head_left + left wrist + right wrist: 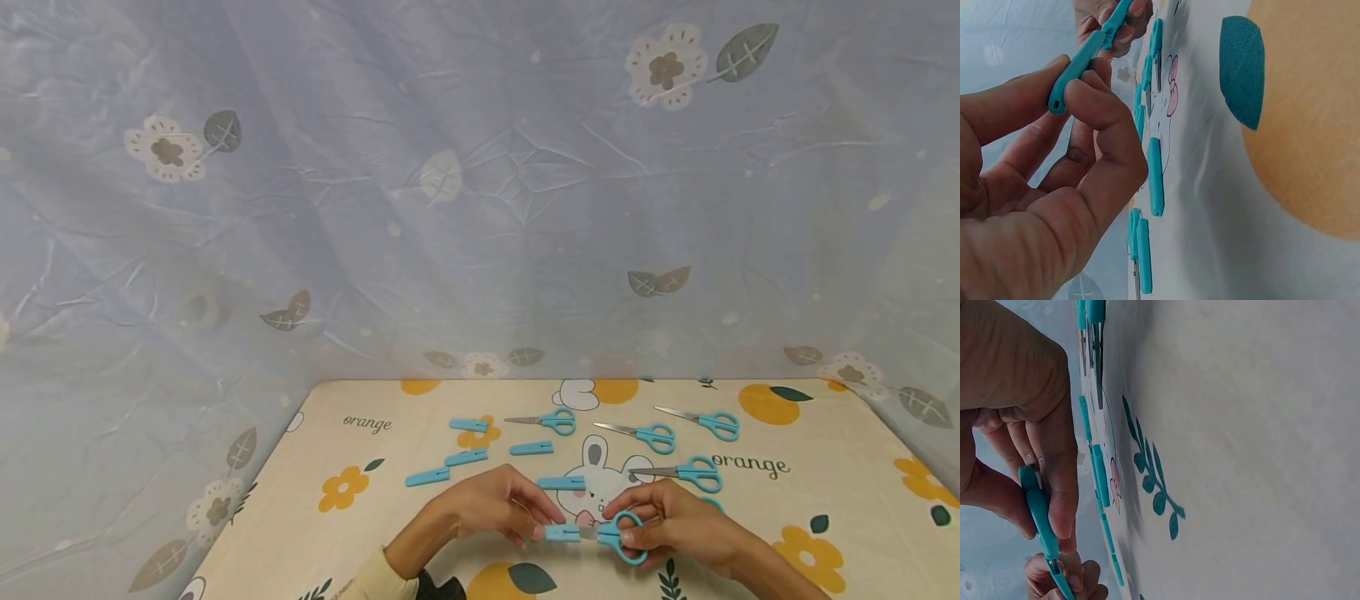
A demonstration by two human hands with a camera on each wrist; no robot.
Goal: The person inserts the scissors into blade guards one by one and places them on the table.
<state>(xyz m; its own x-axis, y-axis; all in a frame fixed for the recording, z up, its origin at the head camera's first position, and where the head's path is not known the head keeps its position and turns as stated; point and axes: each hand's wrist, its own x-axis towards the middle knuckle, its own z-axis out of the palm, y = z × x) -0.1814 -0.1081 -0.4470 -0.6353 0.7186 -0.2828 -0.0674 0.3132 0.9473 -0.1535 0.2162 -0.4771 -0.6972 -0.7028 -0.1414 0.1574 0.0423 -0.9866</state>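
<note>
Low over the near part of the table, my left hand [491, 504] pinches a turquoise blade cover [561, 533] between thumb and fingers. My right hand [686, 525] grips a pair of scissors [621, 537] by its turquoise handles, blades toward the left. A short stretch of metal blade shows between cover and handles, and the tip appears to be inside the cover. The left wrist view shows the held cover [1075, 72] lined up with the handles. From the right wrist, the scissors handles [1040, 509] sit between thumb and fingers.
Several loose blade covers [531, 448] lie beyond my left hand. Several uncovered scissors [686, 473] lie beyond my right hand, one mostly hidden behind it. A patterned cloth [360, 450] covers the table, and a grey-blue curtain [480, 250] hangs behind.
</note>
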